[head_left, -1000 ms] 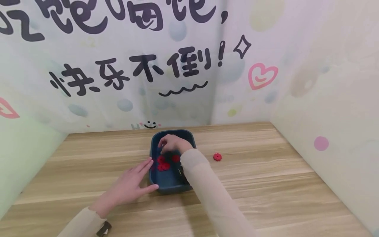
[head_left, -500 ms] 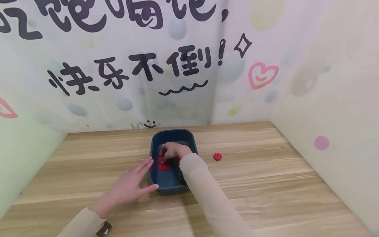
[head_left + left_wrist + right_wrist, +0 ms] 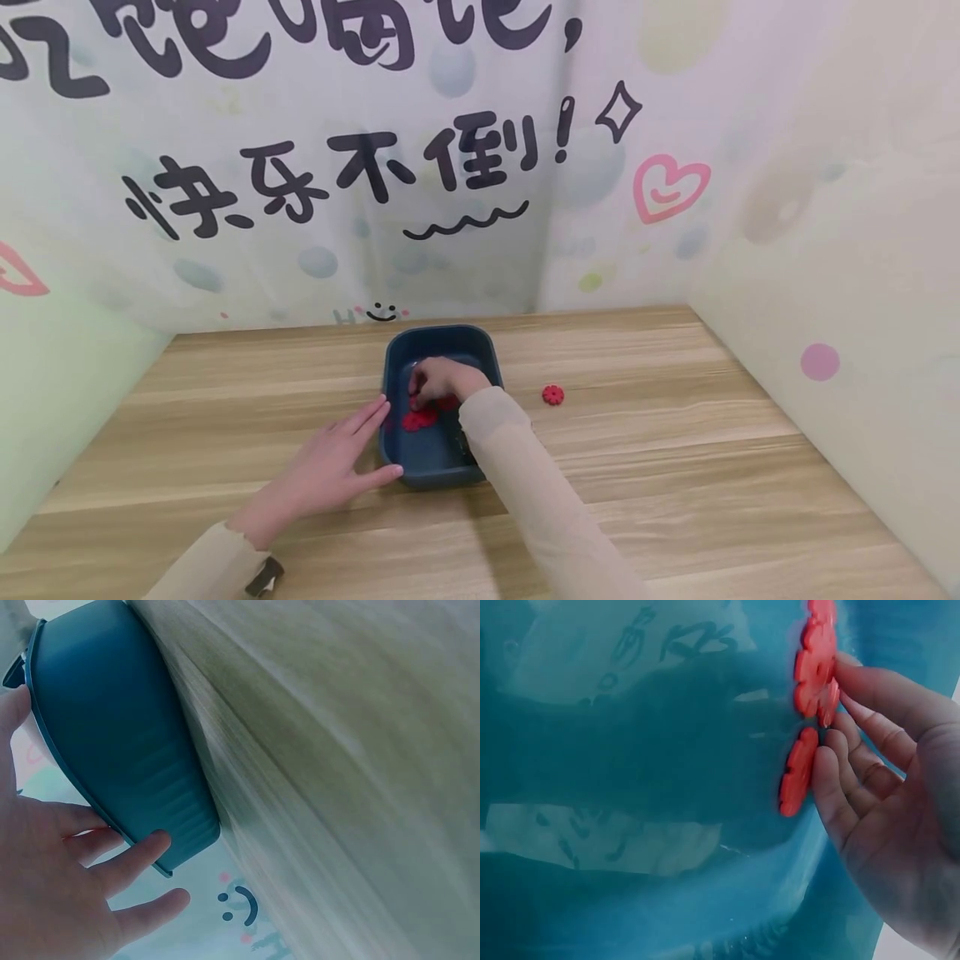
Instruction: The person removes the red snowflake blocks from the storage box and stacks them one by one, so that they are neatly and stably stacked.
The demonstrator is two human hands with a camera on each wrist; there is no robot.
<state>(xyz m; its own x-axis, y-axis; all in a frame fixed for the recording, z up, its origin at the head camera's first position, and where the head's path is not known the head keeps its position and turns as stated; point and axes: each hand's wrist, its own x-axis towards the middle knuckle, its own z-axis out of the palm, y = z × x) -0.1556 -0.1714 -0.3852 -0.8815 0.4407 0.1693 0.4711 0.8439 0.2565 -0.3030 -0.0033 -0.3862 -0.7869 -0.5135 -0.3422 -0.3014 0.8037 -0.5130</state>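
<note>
A dark blue plastic tray [image 3: 423, 458] stands on the wooden table, with several red notched discs [image 3: 417, 419] lying on its floor. My right hand [image 3: 447, 379] is down inside the tray. In the right wrist view, its thumb and fingertips pinch a red notched disc [image 3: 829, 703] right beside larger red pieces, and another disc [image 3: 799, 772] lies by the curled fingers. My left hand [image 3: 330, 467] has its fingers straight and spread, touching the tray's left rim. The left wrist view shows the tray's outer wall [image 3: 112, 712] with those fingertips along its edge.
One more red disc [image 3: 552, 394] lies on the table [image 3: 675, 467] to the right of the tray. Behind the table hangs a white printed curtain [image 3: 465, 275], and a pale wall [image 3: 862, 275] bounds the right side. My right sleeve crosses over the tray's near right rim.
My right hand has lowered from the tray's far part toward the red discs, and its fingers have closed at them. The left hand stays at the rim.
</note>
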